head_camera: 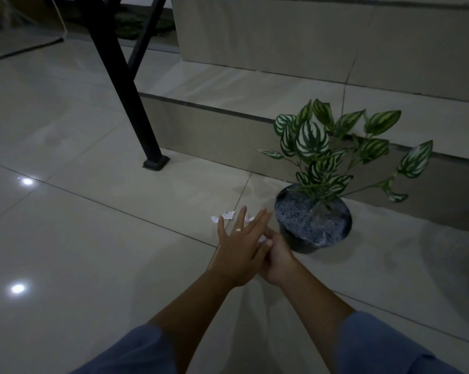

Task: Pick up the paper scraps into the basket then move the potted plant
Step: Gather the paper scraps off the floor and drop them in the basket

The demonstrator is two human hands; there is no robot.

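Reaching low over the tiled floor (93,238), my left hand (238,252) is spread with straight fingers and crosses over my right hand (277,263), whose curled fingers seem to pinch a white bit. The paper scraps (228,215) lie at 12 o'clock, by my left fingertips. The potted plant (313,220) stands upright at 3 o'clock, just beside my right hand. A black table leg (125,85) rises at 11 o'clock.

1. Floor (93,238), left: I see free passage.
2. Potted plant (313,222), right: pot and spreading leaves obstruct.
3. Black table leg (136,109), rear left: upright obstacle.
4. Tiled step (214,125), behind: closes the back.
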